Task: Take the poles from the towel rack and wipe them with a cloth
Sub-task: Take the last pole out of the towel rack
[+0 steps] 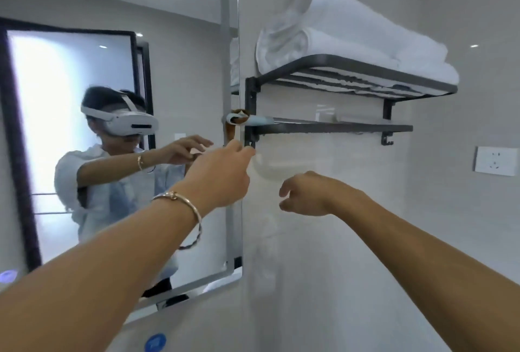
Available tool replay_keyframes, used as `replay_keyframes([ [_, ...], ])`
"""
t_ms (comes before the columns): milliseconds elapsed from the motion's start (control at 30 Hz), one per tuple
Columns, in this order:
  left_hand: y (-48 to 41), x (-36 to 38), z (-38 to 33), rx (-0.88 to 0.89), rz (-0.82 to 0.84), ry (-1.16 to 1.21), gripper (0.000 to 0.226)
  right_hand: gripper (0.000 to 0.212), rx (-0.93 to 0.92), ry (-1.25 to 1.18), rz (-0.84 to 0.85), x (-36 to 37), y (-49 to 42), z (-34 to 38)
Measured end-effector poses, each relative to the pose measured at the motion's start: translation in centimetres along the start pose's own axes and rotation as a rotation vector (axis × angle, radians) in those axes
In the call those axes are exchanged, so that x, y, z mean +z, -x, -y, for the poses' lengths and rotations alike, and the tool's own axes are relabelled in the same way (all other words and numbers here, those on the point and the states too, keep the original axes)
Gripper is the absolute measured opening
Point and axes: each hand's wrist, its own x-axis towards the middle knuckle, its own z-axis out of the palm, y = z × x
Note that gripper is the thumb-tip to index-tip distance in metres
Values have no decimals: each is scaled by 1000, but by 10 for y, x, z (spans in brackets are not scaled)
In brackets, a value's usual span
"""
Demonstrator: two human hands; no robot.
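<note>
A black towel rack [351, 66] is fixed to the wall, with a dark pole [337, 127] running across below its shelf. A light blue rolled item [257, 120] and a brown piece [235, 120] lie at the pole's left end. My left hand [222, 174] reaches up to the rack's left bracket [249, 104], and its fingertips pinch the small hook at the bracket's bottom end. My right hand [305, 194] hovers below the pole, apart from it, with fingers loosely curled and nothing in them.
Folded white towels [351, 33] are stacked on the rack's shelf. A mirror [112, 140] hangs directly left of the rack, its edge close to my left hand. A white wall socket [496, 160] sits at the right. A second hook [387, 137] hangs under the pole's right end.
</note>
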Motion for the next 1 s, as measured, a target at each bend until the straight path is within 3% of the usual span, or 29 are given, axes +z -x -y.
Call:
replay_keyframes([
  [233, -98, 17, 10, -46, -118, -261, 47, 36, -57, -93, 28, 9, -46, -71],
  [467, -135, 8, -5, -194, 25, -556, 38, 37, -73, -112, 118, 25, -54, -112],
  [667, -146, -9, -17, -198, 142, -447, 17, 36, -102, -120, 169, 34, -47, -125],
  [1000, -131, -8, -29, -262, 9, -283, 12, 38, -134, -101, 240, 28, -30, -132],
])
